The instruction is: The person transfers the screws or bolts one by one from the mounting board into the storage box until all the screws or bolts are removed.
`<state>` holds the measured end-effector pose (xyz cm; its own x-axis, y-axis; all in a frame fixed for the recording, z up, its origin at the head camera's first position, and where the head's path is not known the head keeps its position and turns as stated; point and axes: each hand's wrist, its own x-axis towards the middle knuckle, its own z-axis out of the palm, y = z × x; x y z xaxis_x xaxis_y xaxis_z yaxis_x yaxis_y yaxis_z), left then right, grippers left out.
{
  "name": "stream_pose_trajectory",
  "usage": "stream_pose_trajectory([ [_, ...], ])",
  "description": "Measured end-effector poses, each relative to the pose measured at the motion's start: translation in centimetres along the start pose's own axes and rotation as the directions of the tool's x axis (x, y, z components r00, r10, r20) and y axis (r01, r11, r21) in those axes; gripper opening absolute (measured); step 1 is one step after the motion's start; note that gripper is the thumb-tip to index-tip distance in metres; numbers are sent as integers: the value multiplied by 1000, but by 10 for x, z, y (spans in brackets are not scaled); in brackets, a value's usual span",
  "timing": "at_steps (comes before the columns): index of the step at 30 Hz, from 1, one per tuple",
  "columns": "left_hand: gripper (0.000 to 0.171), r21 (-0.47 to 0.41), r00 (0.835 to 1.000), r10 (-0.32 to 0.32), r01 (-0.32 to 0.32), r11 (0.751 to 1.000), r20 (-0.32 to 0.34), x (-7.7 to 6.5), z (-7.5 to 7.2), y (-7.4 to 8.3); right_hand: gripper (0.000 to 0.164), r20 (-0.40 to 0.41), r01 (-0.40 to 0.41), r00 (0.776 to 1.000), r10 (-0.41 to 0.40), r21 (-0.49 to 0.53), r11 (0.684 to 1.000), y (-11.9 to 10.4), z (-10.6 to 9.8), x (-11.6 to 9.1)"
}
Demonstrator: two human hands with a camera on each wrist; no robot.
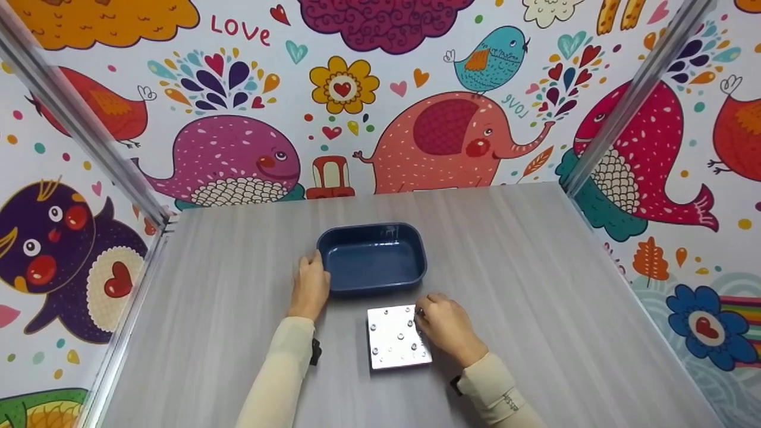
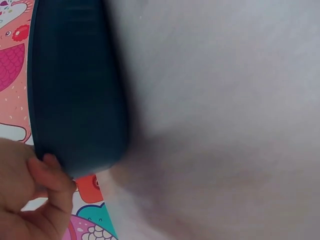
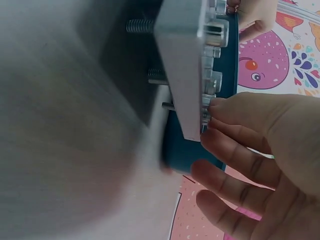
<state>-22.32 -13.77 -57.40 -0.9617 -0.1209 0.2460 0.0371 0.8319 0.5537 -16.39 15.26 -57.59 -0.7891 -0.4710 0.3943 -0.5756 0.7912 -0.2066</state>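
Note:
A dark blue rectangular dish (image 1: 374, 267) stands on the table. My left hand (image 1: 310, 285) pinches its left wall at the rim, and the left wrist view shows the thumb and finger on the dish's edge. In front of the dish is a square silver metal plate (image 1: 386, 351) with several bolts (image 1: 401, 336) standing in it. My right hand (image 1: 449, 327) is at the plate's far right corner. In the right wrist view, its thumb and forefinger pinch the head of a small bolt (image 3: 206, 101), the other fingers spread. Threaded ends (image 3: 140, 26) stick out beneath the plate.
The grey wood-grain table (image 1: 238, 297) reaches back to a wall (image 1: 380, 71) printed with cartoon animals. Metal frame posts (image 1: 89, 119) rise at the left and right corners. Black straps (image 1: 315, 352) sit on both wrists over the pale sleeves.

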Motion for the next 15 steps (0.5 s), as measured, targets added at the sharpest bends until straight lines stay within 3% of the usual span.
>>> stream_pose_trajectory([
  [10,52,10,999,-38,38,999,10,0,1,1,14,-38,-33,999,32,-39,999,-1,7,2],
  [15,52,15,1000,-14,14,1000,-14,0,2,0,11,-58,-59,997,56,-51,997,-2,9,3],
])
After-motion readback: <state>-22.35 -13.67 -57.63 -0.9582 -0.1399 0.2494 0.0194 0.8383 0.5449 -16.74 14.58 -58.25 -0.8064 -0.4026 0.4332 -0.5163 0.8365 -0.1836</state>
